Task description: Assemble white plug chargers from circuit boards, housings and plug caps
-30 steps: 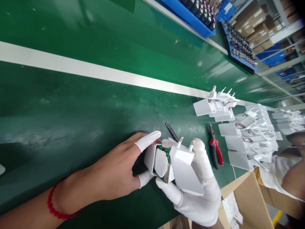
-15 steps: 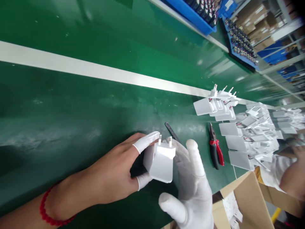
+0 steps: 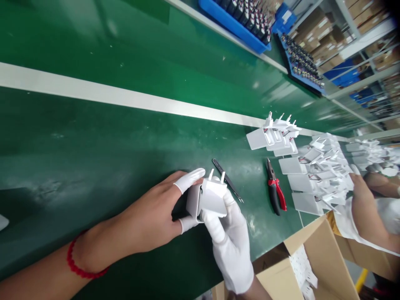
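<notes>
Between my hands is a white plug adapter (image 3: 213,199), its two prongs pointing up and away from me. My left hand (image 3: 156,210), with white finger cots on thumb and forefinger, grips the casing from the left. On the right, my white-gloved right hand (image 3: 233,246) pinches the adapter, thumb on the near face and fingers along its right side. A gap shows between the pronged part and the casing at the left. Just beyond the adapter lie tweezers (image 3: 229,183). Pliers (image 3: 275,189) with black and red handles rest farther right.
Rows of white adapter housings (image 3: 301,183) stand on the green table (image 3: 125,146) at the right. An open cardboard box (image 3: 328,254) with white pieces is at the near right. Blue trays (image 3: 240,29) of parts stand at the back. Another person's arm (image 3: 365,208) is at far right.
My right hand has closed from spread fingers onto the adapter. The adapter's pronged part now sits tilted, with a gap at its left side. The view has shifted slightly.
</notes>
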{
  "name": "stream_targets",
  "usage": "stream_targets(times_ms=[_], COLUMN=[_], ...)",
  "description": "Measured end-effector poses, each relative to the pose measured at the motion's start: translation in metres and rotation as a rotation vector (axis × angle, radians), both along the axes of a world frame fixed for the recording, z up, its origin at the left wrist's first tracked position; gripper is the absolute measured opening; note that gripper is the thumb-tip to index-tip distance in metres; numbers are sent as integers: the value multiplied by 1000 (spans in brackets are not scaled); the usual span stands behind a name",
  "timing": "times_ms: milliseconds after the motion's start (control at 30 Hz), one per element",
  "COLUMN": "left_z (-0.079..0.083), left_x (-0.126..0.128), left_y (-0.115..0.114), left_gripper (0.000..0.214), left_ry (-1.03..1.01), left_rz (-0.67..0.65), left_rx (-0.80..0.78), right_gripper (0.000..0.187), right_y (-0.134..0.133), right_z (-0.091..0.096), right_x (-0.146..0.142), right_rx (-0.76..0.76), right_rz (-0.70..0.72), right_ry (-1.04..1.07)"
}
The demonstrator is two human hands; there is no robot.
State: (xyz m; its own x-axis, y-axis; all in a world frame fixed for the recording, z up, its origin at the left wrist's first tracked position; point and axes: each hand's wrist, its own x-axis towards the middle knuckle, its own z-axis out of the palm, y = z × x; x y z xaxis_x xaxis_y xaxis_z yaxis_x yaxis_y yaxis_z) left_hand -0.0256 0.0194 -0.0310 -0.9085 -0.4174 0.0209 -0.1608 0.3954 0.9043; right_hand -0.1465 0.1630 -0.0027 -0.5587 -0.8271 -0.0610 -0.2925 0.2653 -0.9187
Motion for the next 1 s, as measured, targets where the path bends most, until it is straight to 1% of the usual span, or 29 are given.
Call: stream_targets(times_ms=[67, 100, 133, 167, 200, 233, 300, 367, 500, 600, 667, 700, 767, 800, 867, 933, 1000], left_z=[1, 3, 4, 5, 6, 7, 7, 7, 5, 3, 2, 1, -1, -2, -2, -2, -2], left_x=[-1, -2, -3, -3, -3, -3, -2, -1, 3, 4, 4, 3, 1, 0, -1, -2, -3], left_y=[0, 1, 2, 4, 5, 6, 8, 8, 6, 3, 2, 2, 1, 1, 1, 2, 2], left_gripper=[72, 72, 72, 71, 71, 70, 67, 65, 64, 57, 53, 51, 46, 45, 43, 42, 42], left_ry=[-16, -30, -52, -70, -86, -92, -59, 2, 95, 147, 171, 183, 213, 230, 266, 289, 294], left_rz=[-3, 0, 5, 14, 17, 18, 7, -18, -42, -2, 52, 92, 201, 255, 339, 383, 404], left_rx=[-4, -13, -23, -32, -37, -42, -65, -104, -134, -121, -67, -12, 151, 244, 401, 472, 459], right_gripper=[44, 48, 53, 57, 59, 60, 63, 70, 76, 78, 71, 64, 52, 50, 54, 60, 66], right_y=[-5, -5, -3, -1, 2, 5, 8, 7, 3, 1, 1, 2, 7, 11, 20, 26, 28], right_z=[-2, -4, -7, -9, -12, -14, -17, -18, -25, -29, -24, -19, -5, 1, 7, 1, -13], right_x=[3, 4, 6, 8, 10, 11, 13, 14, 11, 5, 1, 0, 0, 1, 4, 6, 6], right_rx=[-2, -20, -46, -84, -133, -178, -228, -218, -149, -174, -187, -176, -145, -146, -225, -276, -206], right_rz=[-16, -49, -96, -142, -160, -148, -60, 16, -21, -8, -1, -24, -97, -144, -226, -198, -71], right_ry=[-110, -134, -108, -31, 97, 261, 588, 791, 957, 1025, 1027, 1015, 961, 926, 860, 876, 965])
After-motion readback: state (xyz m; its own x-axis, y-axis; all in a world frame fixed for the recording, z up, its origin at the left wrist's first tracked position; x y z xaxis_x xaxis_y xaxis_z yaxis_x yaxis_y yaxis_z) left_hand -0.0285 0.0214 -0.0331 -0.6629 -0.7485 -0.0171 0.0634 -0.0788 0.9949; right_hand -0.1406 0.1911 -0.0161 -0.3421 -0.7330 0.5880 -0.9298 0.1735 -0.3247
